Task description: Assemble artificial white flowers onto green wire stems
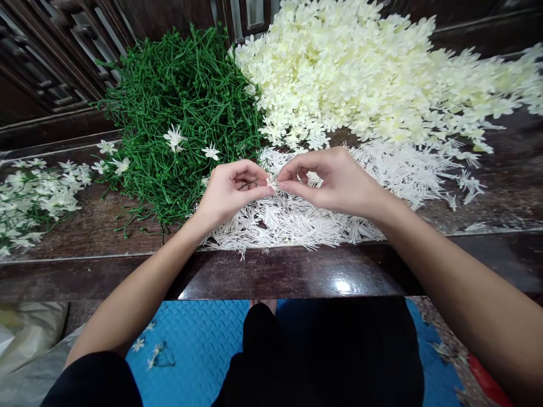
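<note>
My left hand [235, 189] pinches a small white artificial flower [272, 182] whose thin green stem runs back between the fingers. From the other side, the thumb and fingertips of my right hand [326, 180] close on the flower's petals. Both hands are above a spread of white stamen pieces [292, 223]. Behind my left hand rises a tangled heap of green plastic stems [182, 107], with a few white flowers lying on it. A large pile of cream-white petal pieces [360, 73] lies behind my right hand.
Flowers with stems [46, 189] lie in a bunch at the left of the dark wooden bench [292, 271]. Carved wood [55, 51] stands behind. Below are a blue mat [199, 333] with a few dropped flowers [155, 355] and a pale bag [34, 333] at the left.
</note>
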A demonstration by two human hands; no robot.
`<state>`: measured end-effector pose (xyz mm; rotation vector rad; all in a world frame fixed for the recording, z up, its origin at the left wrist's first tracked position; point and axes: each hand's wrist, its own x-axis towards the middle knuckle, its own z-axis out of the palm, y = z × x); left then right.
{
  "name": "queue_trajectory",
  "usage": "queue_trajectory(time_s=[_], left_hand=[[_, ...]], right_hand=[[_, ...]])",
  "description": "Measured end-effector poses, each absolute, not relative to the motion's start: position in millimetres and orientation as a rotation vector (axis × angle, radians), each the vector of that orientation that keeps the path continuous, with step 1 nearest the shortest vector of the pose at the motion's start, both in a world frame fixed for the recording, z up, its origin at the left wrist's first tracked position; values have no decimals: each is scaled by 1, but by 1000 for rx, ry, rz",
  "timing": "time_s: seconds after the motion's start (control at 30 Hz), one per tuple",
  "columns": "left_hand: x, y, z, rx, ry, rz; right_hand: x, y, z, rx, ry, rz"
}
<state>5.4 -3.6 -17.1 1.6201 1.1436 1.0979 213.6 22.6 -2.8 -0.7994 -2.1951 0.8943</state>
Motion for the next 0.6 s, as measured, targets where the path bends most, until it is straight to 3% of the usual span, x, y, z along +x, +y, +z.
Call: queue_trajectory(time_s=[0.6], left_hand=[[4,-3,-13,1690,1136,1119]], right_hand=[[211,21,-10,-656,-2030,851]])
